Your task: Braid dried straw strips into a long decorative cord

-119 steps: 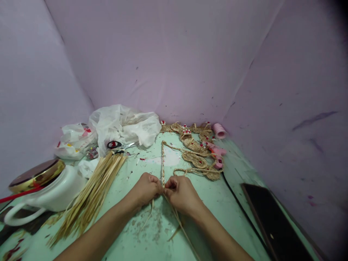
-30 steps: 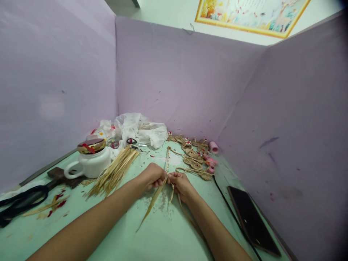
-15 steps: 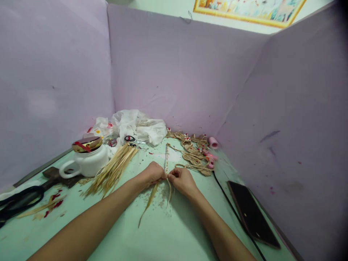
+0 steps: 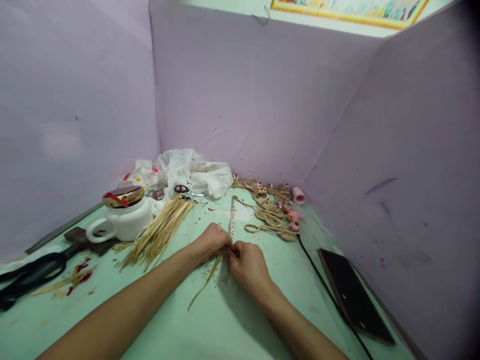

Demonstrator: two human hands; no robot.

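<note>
"Straw braid (image 4: 233, 220): where does it lie?"

"Down the middle of the worktop (image 4: 176, 327), its far end meeting a thin cord of the twine pieces (image 4: 268, 217), its near end between the person's two hands."

"How is the left hand (image 4: 215, 239)?"

"Closed, gripping that near end. A long loose strand (image 4: 208, 282) comes out below it and trails over the worktop towards the person."

"And the right hand (image 4: 247, 262)?"

"Curled, thumb and forefinger pinching at the same end, just beside the left hand's fingertips. The strands between them are too small to make out."

"What lies to the left?"

"A fanned bundle of straw (image 4: 161, 232), beside a white mug (image 4: 129, 221) with a gold lid (image 4: 123, 196) on top. Farther back, a white plastic bag (image 4: 210, 176) is crumpled near the wall (image 4: 243, 95)."

"And to the right?"

"Those twine pieces, some dotted with red beads, a pink spool (image 4: 299, 195), and a black cord (image 4: 318, 271) running past a dark, flat slab (image 4: 354, 297)."
</note>
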